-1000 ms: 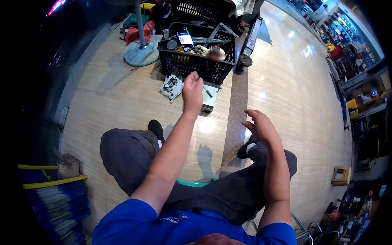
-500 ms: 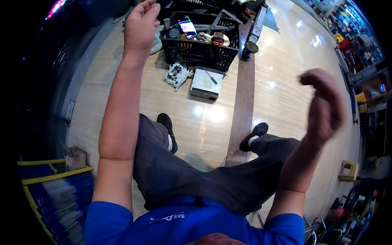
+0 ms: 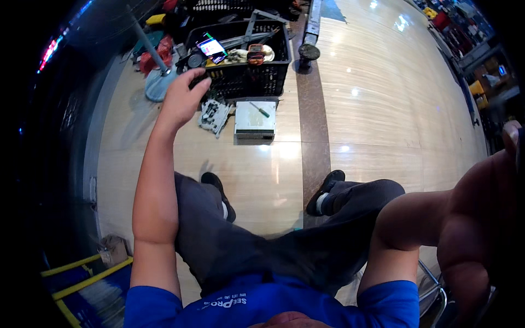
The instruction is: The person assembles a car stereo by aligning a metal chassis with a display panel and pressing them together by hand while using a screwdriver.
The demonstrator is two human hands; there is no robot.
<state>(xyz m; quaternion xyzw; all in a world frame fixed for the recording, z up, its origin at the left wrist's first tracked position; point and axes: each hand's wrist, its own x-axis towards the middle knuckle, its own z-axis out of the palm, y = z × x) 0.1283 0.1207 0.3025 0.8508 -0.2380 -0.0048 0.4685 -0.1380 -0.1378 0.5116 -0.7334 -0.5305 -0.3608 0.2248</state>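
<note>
My left hand (image 3: 183,99) reaches forward with thumb and fingers apart, holding nothing. Its fingertips overlap the view of the near left corner of a black plastic crate (image 3: 269,81); whether they touch it I cannot tell. Just beyond that hand lies a pale mechanism plate with cut-outs (image 3: 214,117). Beside the plate sits a flat, white metal-cased unit (image 3: 246,121), and on its top rests a green-handled screwdriver (image 3: 261,110). My right hand (image 3: 476,235) is raised very near the camera at the right edge, large and dark, with its fingers hard to make out.
In the crate are a lit phone (image 3: 212,49), an orange-cased device (image 3: 255,54) and grey metal arms (image 3: 257,34). A pole on a round base (image 3: 157,87) stands left of it. A metal bar with a round foot (image 3: 309,52) lies to the right. Blue-and-yellow racking (image 3: 90,281) is at lower left.
My left hand has come lower and nearer, from above the crate's left side to its near corner. My right hand has swung outward and up toward the camera. The view has shifted slightly.
</note>
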